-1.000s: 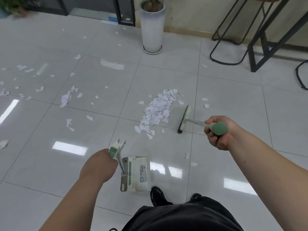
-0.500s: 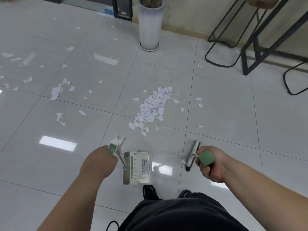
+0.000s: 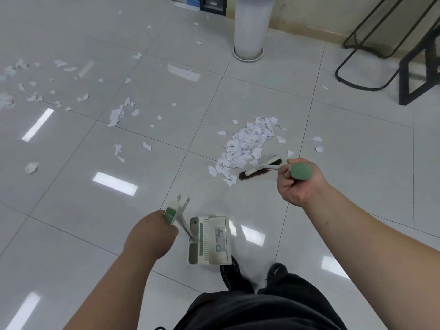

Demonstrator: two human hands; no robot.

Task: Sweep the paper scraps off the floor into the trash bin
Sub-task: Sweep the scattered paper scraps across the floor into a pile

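Clasps broom [image 3: 260,168] in right grip [image 3: 298,184], bristles beside paper scraps [image 3: 247,144] mid-right. Clutches dustpan [image 3: 210,239] handle in left grip [image 3: 152,232], lower centre.

A: The top edge is cutting off the white planter [image 3: 249,29]; only its lower column and base are showing.
B: Logged. The black metal frames [image 3: 404,75] are running out past the top and right edges.
A: The left hand [image 3: 152,231] is showing its back, hiding the fingers round the dustpan handle [image 3: 170,214].
B: The label [image 3: 219,236] on the dustpan [image 3: 207,248] is coming through too small to read.
A: The right hand [image 3: 298,184] is covering the middle of the broom handle [image 3: 300,171].
B: The shoes [image 3: 235,275] are blurring, partly hiding under dustpan and trousers [image 3: 262,310].
A: The paper scraps [image 3: 6,101] at the left edge are smearing and getting clipped.
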